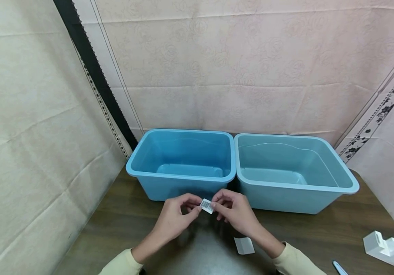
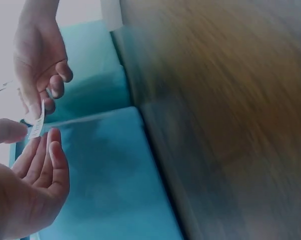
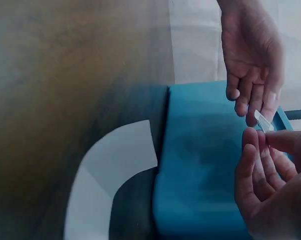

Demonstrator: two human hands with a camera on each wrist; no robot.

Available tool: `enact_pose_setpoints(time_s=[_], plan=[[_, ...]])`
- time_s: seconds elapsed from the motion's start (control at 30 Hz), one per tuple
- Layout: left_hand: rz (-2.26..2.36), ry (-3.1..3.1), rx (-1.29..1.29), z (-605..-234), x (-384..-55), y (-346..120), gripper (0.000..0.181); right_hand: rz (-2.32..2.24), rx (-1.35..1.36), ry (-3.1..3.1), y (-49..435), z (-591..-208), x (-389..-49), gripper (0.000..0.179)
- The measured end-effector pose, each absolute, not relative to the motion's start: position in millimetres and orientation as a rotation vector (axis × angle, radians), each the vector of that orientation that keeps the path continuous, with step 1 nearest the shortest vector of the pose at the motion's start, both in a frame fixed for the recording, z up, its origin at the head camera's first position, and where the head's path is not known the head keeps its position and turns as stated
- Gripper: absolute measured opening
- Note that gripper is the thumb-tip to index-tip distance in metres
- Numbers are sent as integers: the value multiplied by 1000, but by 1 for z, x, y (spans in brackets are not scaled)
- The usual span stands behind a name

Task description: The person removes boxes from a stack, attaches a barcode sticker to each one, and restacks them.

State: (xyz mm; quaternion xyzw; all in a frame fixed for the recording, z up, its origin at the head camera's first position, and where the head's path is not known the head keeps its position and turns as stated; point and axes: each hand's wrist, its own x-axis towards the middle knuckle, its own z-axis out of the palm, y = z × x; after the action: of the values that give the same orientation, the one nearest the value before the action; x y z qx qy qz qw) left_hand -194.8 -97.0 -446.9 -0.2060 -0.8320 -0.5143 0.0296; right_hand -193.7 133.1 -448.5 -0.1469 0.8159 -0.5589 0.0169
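A small white barcode label (image 1: 206, 206) is stretched between both hands in front of the tubs. My left hand (image 1: 176, 216) pinches its left edge between thumb and fingertips. On the opposite edge, the thumb and index finger of my right hand (image 1: 235, 211) pinch it. The left wrist view shows the label (image 2: 37, 125) nearly edge-on, with printed bars on its face. Below the right hand, a creased white piece of paper (image 1: 244, 246) lies on the table; it appears curved in the right wrist view.
Behind the hands, a blue tub (image 1: 183, 176) stands beside a paler blue-green tub (image 1: 296, 186), rims close together. On the right of the wooden table (image 1: 121, 236) lie a white moulded block (image 1: 391, 250) and a light blue slim object (image 1: 339, 268). Patterned cloth (image 1: 238, 68) hangs behind.
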Motion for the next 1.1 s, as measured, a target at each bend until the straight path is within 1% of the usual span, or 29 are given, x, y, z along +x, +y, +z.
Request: enact_pose_setpoints(time_s=[0.07,0.13,0.3,0.4,0.57,0.7,0.87,1.1], plan=[[-1571,-2553,-580,-448,-198,-98,6,-1729,-461,2565,128,-449,-196,9],[-1569,-2529,-519,-450,-201,-99,2,-1754,-436,2573,121,-450,-198,8],[-1621,-2459,-401,-454,-206,-106,4,-1883,-338,2661,99,-456,-198,8],[-1545,-2445,-376,-455,-209,-112,4,-1899,-361,2804,84,-457,-199,10],[-1370,-2423,-334,-456,-215,-123,5,-1697,-460,3143,61,-456,-205,11],[-1334,-2400,-294,-459,-218,-132,6,-1517,-509,3335,47,-458,-210,10],[-1317,-2371,-245,-459,-224,-135,7,-1458,-578,3396,38,-459,-211,12],[-1277,-2352,-201,-460,-228,-135,8,-1443,-543,3333,36,-458,-200,15]])
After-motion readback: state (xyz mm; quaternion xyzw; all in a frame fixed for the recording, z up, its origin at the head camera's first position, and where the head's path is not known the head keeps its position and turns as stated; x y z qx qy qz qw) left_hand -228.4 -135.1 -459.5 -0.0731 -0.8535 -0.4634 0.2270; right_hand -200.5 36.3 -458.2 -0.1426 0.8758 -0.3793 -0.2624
